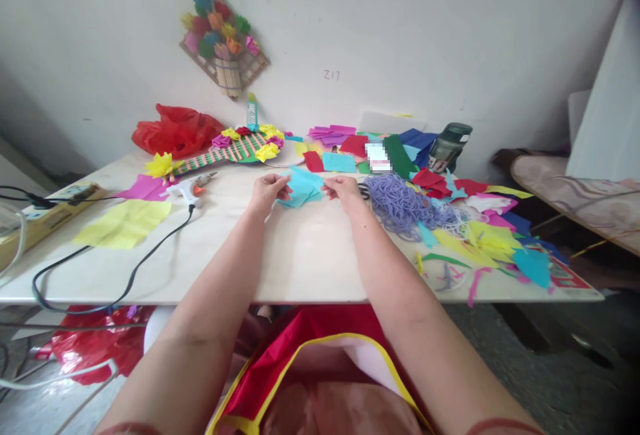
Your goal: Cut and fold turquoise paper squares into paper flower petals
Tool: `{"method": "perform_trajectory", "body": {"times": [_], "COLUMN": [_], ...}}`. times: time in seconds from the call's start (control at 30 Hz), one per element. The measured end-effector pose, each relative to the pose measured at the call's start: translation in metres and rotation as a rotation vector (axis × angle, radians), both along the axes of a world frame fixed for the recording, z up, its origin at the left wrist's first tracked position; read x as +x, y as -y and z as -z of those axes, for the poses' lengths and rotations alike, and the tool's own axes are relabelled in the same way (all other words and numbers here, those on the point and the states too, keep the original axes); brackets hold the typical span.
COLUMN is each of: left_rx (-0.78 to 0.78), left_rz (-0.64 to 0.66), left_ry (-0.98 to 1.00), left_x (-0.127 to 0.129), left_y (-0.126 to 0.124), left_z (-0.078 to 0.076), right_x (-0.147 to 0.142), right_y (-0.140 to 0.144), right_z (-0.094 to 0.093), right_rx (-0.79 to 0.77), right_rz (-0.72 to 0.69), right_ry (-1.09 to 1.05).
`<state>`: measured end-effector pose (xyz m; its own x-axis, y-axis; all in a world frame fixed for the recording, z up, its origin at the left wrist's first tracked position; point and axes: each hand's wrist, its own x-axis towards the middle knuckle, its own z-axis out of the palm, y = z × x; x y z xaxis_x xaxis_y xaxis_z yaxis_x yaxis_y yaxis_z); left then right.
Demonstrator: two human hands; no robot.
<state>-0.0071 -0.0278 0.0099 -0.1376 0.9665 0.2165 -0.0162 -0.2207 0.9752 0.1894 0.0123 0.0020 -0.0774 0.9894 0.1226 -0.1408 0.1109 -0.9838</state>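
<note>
Red apron [325, 325] with yellow trim fills six o'clock, below a white table [310, 261]. Just above center, a piece of light-blue paper [304, 188] stretches between both hands: the left hand [273, 193] pinches its nine o'clock side, fingers closed; the right hand [343, 189] pinches its three o'clock side likewise. From the paper, a glue gun [187, 191] lies at nine o'clock, purple yarn [397, 201] at three.

Red apron [290, 335] — bright yellow trim [350, 335] along the edges, pale underside [367, 355] — over a blotchy, dull reddish top [340, 408] with similarly coloured sleeve hems [505, 425]
</note>
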Motion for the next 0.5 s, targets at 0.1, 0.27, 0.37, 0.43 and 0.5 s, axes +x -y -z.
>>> {"method": "perform_trajectory", "body": {"times": [0.1,0.27,0.37,0.43,0.5], "left_rx": [0.002,0.076,0.132,0.133,0.116], "left_rz": [-0.092,-0.24,-0.298,-0.305,-0.328], "left_ry": [-0.055,-0.437,-0.688,-0.769,-0.806], "left_x": [-0.001,-0.003,-0.004,-0.004,-0.004], "left_y": [-0.005,-0.013,-0.013,-0.013,-0.012], "left_z": [0.004,0.012,0.012,0.011,0.01], "right_x": [0.003,0.005,0.006,0.007,0.008], "right_y": [-0.005,-0.009,-0.009,-0.009,-0.009], "right_z": [0.001,0.004,0.004,0.004,0.003], "right_rx": [-0.054,-0.093,-0.083,-0.08,-0.086], "right_rz": [0.153,0.336,0.391,0.418,0.433], "right_ry": [-0.12,-0.169,-0.136,-0.119,-0.11]}}
